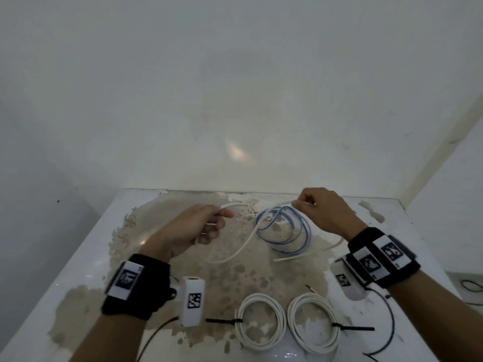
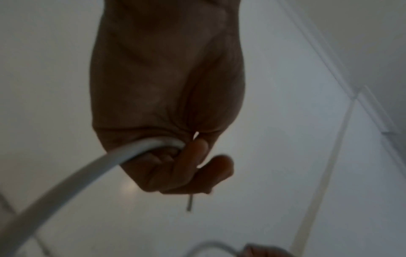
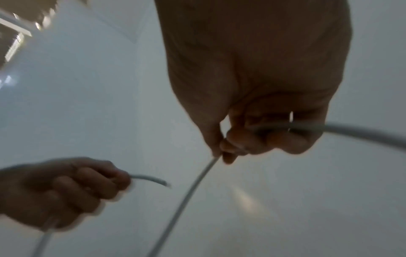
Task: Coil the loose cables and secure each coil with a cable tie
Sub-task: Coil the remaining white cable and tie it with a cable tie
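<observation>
A loose white cable (image 1: 244,244) runs between my two hands above the worn table (image 1: 78,270). My left hand (image 1: 201,226) grips one end of it, and the short end sticks out past the fingers (image 2: 193,165). My right hand (image 1: 311,205) pinches the same white cable (image 3: 193,191) farther along, at the back of the table. A blue-and-white cable (image 1: 287,231) lies loosely looped under the right hand. Two white coils (image 1: 260,322) (image 1: 313,322), each bound with a black cable tie (image 1: 222,320) (image 1: 355,328), lie at the front.
The table stands in a corner, with a white wall (image 1: 235,87) close behind and another on the right. Black leads (image 1: 389,333) hang from my wrist bands near the tied coils. A thin black wire (image 1: 470,286) lies off the table's right edge.
</observation>
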A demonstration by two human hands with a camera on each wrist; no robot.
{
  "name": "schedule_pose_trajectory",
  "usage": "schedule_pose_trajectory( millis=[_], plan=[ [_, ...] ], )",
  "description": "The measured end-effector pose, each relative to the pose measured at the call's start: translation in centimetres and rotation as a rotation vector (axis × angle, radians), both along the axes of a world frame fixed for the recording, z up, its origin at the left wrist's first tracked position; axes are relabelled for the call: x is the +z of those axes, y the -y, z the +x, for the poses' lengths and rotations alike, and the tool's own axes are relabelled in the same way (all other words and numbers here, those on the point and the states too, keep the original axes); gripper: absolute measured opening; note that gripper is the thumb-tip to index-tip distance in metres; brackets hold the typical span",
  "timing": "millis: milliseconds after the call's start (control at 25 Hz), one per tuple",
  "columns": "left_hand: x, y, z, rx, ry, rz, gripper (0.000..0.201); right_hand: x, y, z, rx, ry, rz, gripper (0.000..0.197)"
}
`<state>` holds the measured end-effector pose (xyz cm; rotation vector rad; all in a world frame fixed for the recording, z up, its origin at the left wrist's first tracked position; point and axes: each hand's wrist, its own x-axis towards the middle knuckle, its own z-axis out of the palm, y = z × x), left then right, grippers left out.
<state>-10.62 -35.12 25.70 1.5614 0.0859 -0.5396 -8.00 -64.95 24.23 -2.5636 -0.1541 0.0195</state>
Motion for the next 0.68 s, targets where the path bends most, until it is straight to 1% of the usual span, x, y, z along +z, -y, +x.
schedule_pose_trajectory(
  millis=[40,80,160,200,280,320,400,440,520,600,640,680],
  plan=[
    [-0.6,1.6,0.0,0.027,-0.01,-0.025,0.034,0.5,-1.0,-0.7,-0.063,0.072,0.082,0.027],
    [-1.0,3.3,0.0,0.051,-0.022,-0.067,0.034,0.8,-2.2,-1.6,-0.079,0.121,0.198,0.024],
    [-1.6,5.8,-0.1,0.121,-0.022,-0.182,0.035,1.1,-5.0,-4.1,0.013,0.133,0.438,0.019],
    [-1.7,6.7,0.0,0.176,-0.023,-0.26,0.034,1.0,-6.1,-5.4,0.08,0.119,0.495,0.018],
    [-1.5,7.6,0.4,0.268,-0.065,-0.446,0.032,0.0,-7.6,-7.4,0.184,0.102,0.508,0.016],
    [-1.3,7.8,0.6,0.278,-0.104,-0.543,0.031,-0.8,-7.9,-8.1,0.204,0.091,0.498,0.014],
    [-0.7,7.7,0.7,0.25,-0.194,-0.702,0.033,-2.7,-7.9,-8.8,0.221,0.033,0.487,0.013],
    [-0.5,7.5,0.8,0.222,-0.23,-0.765,0.034,-3.6,-7.7,-8.9,0.239,-0.021,0.498,0.016],
    [0.0,6.9,0.8,0.146,-0.261,-0.846,0.033,-5.7,-6.3,-8.9,0.317,-0.156,0.484,0.024],
    [0.5,5.6,0.8,0.053,-0.251,-0.872,0.026,-7.4,-4.0,-8.9,0.418,-0.291,0.374,0.028],
    [0.8,4.8,0.9,-0.008,-0.244,-0.873,0.02,-8.4,-2.4,-9.0,0.433,-0.349,0.341,0.029],
    [1.0,3.9,1.1,-0.07,-0.239,-0.866,0.013,-9.2,-0.7,-9.1,0.407,-0.404,0.351,0.029]
  ],
)
